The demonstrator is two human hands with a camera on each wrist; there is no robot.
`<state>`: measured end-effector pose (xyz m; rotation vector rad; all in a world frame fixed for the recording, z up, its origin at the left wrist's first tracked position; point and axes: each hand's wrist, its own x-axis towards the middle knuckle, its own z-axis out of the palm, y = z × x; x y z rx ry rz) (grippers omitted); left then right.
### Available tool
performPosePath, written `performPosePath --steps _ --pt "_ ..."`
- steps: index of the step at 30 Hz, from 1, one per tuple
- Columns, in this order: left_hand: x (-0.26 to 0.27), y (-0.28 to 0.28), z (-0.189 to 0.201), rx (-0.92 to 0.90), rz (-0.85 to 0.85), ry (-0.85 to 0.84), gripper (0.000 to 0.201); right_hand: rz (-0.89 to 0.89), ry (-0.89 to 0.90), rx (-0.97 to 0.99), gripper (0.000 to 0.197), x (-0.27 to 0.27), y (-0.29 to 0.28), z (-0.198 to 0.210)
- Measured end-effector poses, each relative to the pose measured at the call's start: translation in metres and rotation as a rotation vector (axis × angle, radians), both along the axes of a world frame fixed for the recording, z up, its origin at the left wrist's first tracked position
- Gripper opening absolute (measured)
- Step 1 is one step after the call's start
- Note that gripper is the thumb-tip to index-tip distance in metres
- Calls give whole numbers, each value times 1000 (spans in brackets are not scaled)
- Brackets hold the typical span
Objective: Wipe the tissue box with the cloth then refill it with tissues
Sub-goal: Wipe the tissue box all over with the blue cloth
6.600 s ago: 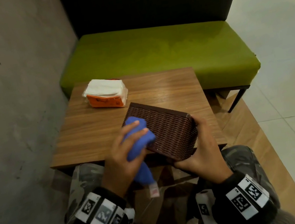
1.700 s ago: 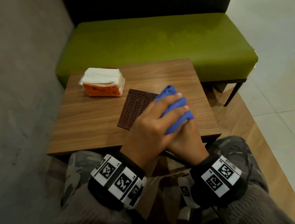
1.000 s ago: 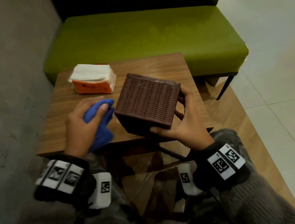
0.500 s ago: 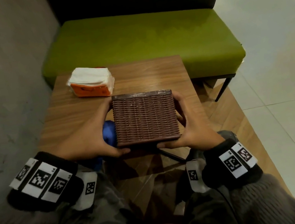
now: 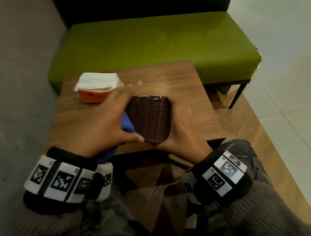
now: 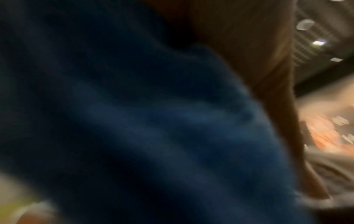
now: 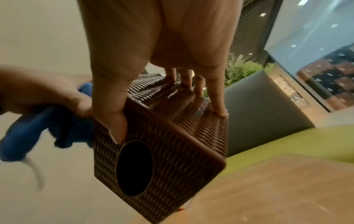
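Head view: both hands at the near edge of the wooden table (image 5: 176,85); brown woven tissue box (image 5: 149,120) held up between them, above the table edge.
Right wrist view only: round opening in one box face, dark inside, contents cannot be told; box tilted, a corner pointing down.
Left wrist view: blurred, mostly filled by blue cloth (image 6: 134,121), a bit of hand beside it; fingers not readable.
Right hand (image 5: 182,132): grasping the box, thumb on the face with the opening, fingers (image 7: 216,97) spread on the adjoining side.
Left hand (image 5: 108,124): cloth bunched under the palm, thumb pinching it against the box's left side; other fingers extended forward past the box, blurred.
Cloth: pressed against the box's left side, tail with a white tag hanging down.
Tissue pack (image 5: 99,88): orange wrapper, top open, white tissues stacked inside, at the table's far left corner, apart from the box.
Bench (image 5: 157,40): green seat, just behind the table.
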<state>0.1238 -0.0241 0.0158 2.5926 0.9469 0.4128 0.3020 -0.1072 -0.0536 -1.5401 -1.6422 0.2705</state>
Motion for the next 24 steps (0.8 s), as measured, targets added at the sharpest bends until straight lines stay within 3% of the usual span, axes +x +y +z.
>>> performPosePath --steps 1,3,5,7,10,12,15,18,20,22,24 --pt "-4 4 2 -64 71 -198 101 -9 25 1 95 5 -2 -2" --pt "-2 6 6 22 299 -555 71 -6 65 3 98 9 -7 -6" --pt "14 -6 9 184 433 -718 42 -7 82 -1 100 6 -7 -10" --pt "40 -27 3 202 322 -675 32 4 98 -16 92 -2 -4 -8" --pt "61 -57 -24 349 37 -375 35 0 -1 -16 65 -7 -3 -10" --pt "50 -46 -36 428 0 -300 40 -26 123 0 73 -1 -8 -11" --pt "31 -13 -40 258 228 -428 37 -58 176 44 94 9 -15 -13" --pt "23 -4 -39 126 401 -503 36 -47 147 47 95 9 -14 -9" --pt "31 -22 -33 131 281 -502 43 -51 152 42 95 6 -13 -9" --pt "38 -43 -29 163 45 -496 41 -50 206 14 96 2 -13 -11" --pt "37 -45 -26 209 -74 -499 37 -38 282 -9 96 0 -14 -12"
